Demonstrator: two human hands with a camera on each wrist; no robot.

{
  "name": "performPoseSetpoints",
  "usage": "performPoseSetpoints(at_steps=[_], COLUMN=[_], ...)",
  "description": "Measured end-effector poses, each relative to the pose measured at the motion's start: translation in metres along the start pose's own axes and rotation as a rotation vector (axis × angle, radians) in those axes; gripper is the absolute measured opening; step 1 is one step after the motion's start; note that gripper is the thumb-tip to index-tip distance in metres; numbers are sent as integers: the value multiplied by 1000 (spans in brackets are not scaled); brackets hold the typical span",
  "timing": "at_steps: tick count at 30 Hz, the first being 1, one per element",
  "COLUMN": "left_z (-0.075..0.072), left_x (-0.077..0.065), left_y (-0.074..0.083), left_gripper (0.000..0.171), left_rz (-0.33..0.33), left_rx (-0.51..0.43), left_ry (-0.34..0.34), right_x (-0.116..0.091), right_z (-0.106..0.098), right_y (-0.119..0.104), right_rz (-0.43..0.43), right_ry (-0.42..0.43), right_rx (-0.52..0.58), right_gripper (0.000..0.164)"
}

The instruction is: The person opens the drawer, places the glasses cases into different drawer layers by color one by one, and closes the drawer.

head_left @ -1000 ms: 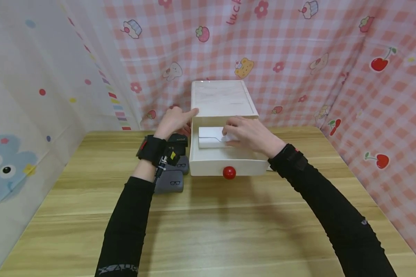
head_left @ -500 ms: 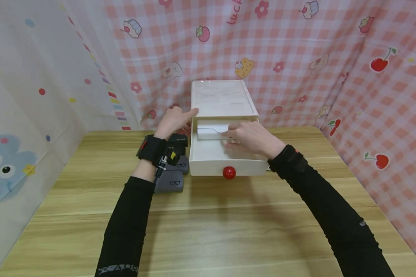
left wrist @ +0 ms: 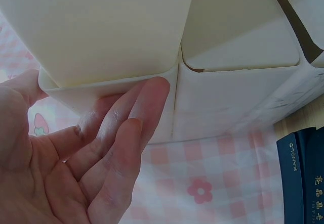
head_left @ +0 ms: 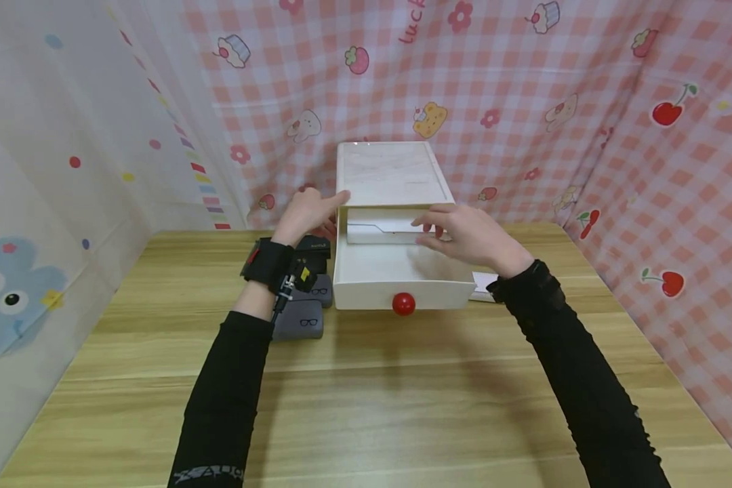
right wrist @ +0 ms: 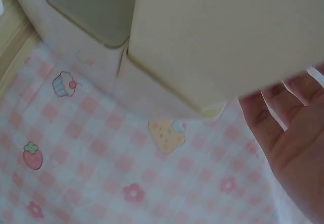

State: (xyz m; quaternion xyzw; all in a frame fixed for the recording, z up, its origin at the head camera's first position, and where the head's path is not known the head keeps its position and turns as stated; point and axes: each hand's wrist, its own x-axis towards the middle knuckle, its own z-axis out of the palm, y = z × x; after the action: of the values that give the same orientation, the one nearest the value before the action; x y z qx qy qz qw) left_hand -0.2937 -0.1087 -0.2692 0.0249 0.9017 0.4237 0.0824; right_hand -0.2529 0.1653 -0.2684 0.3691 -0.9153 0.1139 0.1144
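Note:
A white drawer unit [head_left: 390, 173] stands at the back of the table, its top drawer [head_left: 366, 295] pulled out by a red knob's [head_left: 404, 304] length and more. Inside, towards the back, lies a white flap case [head_left: 372, 227] with a slanted flap line. My left hand [head_left: 308, 213] rests at the unit's left side, thumb on the top edge; the left wrist view has its extended fingers [left wrist: 152, 100] against the white side. Above the drawer's right side hovers my right hand [head_left: 472, 234], fingers loosely bent beside the case's right end, holding nothing visible. The right wrist view shows only some fingers [right wrist: 260, 120].
Left of the unit, grey glasses cases [head_left: 299, 320] and dark cases [head_left: 311, 254] lie on the wooden table [head_left: 366, 407]. A white flat item [head_left: 483, 285] shows at the drawer's right, partly behind my wrist. Patterned cloth [head_left: 494, 81] hangs behind and at both sides.
The white case has moved back in the drawer, towards the unit. My right hand has then let go and drawn off to the right. My left hand has stayed put.

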Motion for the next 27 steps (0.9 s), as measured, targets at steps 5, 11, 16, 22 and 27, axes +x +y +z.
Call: performPoseSetpoints(at_steps=[5, 11, 16, 22, 27], left_z=[-1, 0, -1, -1, 0], left_x=[0, 1, 0, -1, -1], left_y=[-1, -2, -3, -2, -2], left_gripper=[70, 67, 72, 74, 73], left_rz=[-1, 17, 21, 30, 30], left_rx=[-6, -18, -13, 8, -11], left_ry=[-5, -7, -2, 7, 8], right_x=[-11, -23, -33, -48, -60], right_z=[-3, 1, 9, 35, 60], right_y=[14, 29, 47, 79, 100], right_rz=[-10, -6, 92, 273, 370], right_ry=[132, 325, 361, 143, -54], right_rx=[83, 121, 92, 118, 157], right_gripper=[19, 12, 11, 18, 31])
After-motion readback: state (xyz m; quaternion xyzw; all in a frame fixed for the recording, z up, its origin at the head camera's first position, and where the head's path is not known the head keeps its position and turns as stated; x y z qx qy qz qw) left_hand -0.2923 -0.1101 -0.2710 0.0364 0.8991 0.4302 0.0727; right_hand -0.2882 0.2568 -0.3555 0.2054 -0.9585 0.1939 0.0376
